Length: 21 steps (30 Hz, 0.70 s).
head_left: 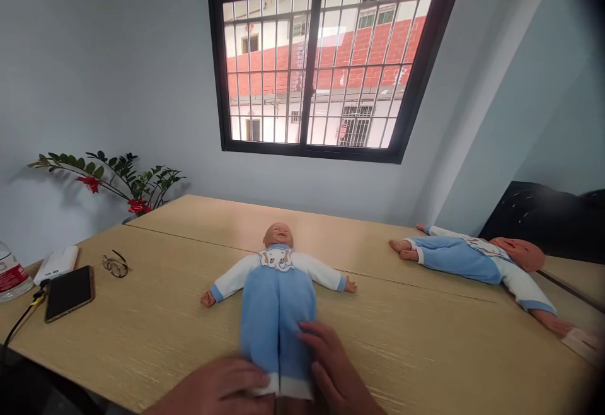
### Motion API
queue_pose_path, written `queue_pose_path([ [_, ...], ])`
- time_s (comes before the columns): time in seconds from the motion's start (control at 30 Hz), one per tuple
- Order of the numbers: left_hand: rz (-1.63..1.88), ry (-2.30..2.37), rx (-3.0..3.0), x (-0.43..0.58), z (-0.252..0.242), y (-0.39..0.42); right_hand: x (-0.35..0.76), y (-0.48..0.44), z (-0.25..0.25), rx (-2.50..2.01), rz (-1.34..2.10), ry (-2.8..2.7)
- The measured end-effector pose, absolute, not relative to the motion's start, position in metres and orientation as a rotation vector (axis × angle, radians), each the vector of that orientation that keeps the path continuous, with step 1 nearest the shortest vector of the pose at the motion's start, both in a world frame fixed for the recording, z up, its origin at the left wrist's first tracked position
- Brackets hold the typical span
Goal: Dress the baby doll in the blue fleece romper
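A baby doll (278, 236) lies on its back on the wooden table in front of me, head away from me and arms spread. It wears a white-sleeved top with an elephant face bib (277, 260) and light blue trousers (278, 301) with white cuffs. My left hand (227, 385) is at the cuff of the left trouser leg, its fingers closed over the fabric; its thumb is hidden. Resting along the side of the right trouser leg, my right hand (328, 364) has its fingers stretched out and apart. Both hands are slightly blurred, and the doll's feet are hard to make out.
A second doll (463, 260) in matching clothes lies at the right, beside a pale blurred item (583, 342). On the left are a phone (70, 292), glasses (116, 265), a white device (57, 263) with a cable, and a bottle (13, 273). A black chair (543, 213) stands behind.
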<state>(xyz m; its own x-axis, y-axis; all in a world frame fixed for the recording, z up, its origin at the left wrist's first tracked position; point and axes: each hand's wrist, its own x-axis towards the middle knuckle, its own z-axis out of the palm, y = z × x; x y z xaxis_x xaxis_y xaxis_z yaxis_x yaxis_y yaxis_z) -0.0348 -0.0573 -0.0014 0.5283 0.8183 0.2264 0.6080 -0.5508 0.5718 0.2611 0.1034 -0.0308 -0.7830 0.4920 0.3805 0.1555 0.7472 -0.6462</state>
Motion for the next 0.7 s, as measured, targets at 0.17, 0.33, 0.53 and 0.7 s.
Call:
queue_pose_path([
  [0.17, 1.013, 1.555, 2.304, -0.070, 0.019, 0.037, 0.226, 0.163, -0.001, -0.621, 0.735, -2.256],
  [0.33, 1.133, 1.688, 1.838, -0.093, 0.024, 0.160, 0.164, 0.254, 0.031, -0.979, 0.647, -2.363],
  [0.53, 1.018, 1.618, 1.795, -0.116, 0.003, 0.215, 0.139, 0.300, 0.024, -0.984, 0.753, -2.520],
  [0.7, 0.933, 1.502, 1.687, -0.141, -0.018, 0.220, 0.152, 0.303, 0.016, -0.931, 0.767, -2.539],
])
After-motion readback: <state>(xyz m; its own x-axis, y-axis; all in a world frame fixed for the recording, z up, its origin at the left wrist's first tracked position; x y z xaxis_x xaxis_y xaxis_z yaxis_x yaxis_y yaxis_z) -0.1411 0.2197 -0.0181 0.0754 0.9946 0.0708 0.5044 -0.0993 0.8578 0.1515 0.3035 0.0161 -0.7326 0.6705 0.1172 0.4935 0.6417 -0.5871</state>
